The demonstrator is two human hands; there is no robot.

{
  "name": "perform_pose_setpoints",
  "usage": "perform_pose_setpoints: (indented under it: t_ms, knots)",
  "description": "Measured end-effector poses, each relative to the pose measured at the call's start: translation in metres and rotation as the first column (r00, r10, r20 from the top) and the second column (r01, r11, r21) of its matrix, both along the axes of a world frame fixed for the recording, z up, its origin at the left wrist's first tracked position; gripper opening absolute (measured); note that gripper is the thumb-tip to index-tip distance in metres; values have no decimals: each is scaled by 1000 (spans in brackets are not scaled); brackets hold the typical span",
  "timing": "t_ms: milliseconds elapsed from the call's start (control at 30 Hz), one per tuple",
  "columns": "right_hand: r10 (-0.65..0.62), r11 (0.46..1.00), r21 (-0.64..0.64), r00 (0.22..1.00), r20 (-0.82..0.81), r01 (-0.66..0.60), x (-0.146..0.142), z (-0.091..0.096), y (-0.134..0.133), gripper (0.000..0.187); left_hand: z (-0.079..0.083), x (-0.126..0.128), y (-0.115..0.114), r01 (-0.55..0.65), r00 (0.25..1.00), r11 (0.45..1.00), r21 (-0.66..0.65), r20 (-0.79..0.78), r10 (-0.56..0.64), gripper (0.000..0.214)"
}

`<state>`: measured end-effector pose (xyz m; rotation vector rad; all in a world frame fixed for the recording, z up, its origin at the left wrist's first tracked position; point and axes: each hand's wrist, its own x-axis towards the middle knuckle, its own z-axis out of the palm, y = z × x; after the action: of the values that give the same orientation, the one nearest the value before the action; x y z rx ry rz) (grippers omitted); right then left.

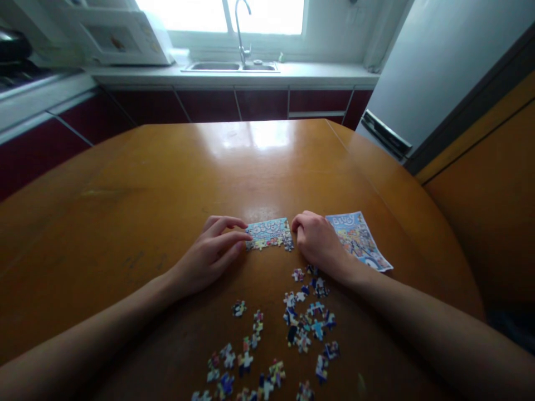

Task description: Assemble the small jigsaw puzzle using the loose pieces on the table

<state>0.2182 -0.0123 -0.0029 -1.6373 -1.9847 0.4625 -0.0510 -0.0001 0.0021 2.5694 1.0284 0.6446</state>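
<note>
A partly assembled jigsaw puzzle [268, 231] lies flat on the wooden table, its lower edge uneven with tabs. My left hand [221, 242] rests at its left side, fingers stretched out and apart, fingertips touching the left edge. Just beyond the right edge, my right hand [315, 236] is closed with its fingers curled down; whatever they may hold is hidden. Beside that hand lies a printed picture sheet [359, 239], partly covered by the hand and wrist. Loose jigsaw pieces [317, 328] are scattered nearer to me, some partly overlapping.
The large wooden table [188, 167] has rounded sides. Past its far edge stands a counter with a sink [217, 67] and faucet [240, 33]. A microwave [121, 36] sits at the back left, a refrigerator [451, 67] at the right.
</note>
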Motion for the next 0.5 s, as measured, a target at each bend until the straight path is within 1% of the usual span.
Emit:
perform_pose_setpoints:
  t_ms: [500]
  knots:
    - [6,1000,18,1000,9,-6,1,-2,1,25,1,2,0,6,1000,1000,20,7,-6,22]
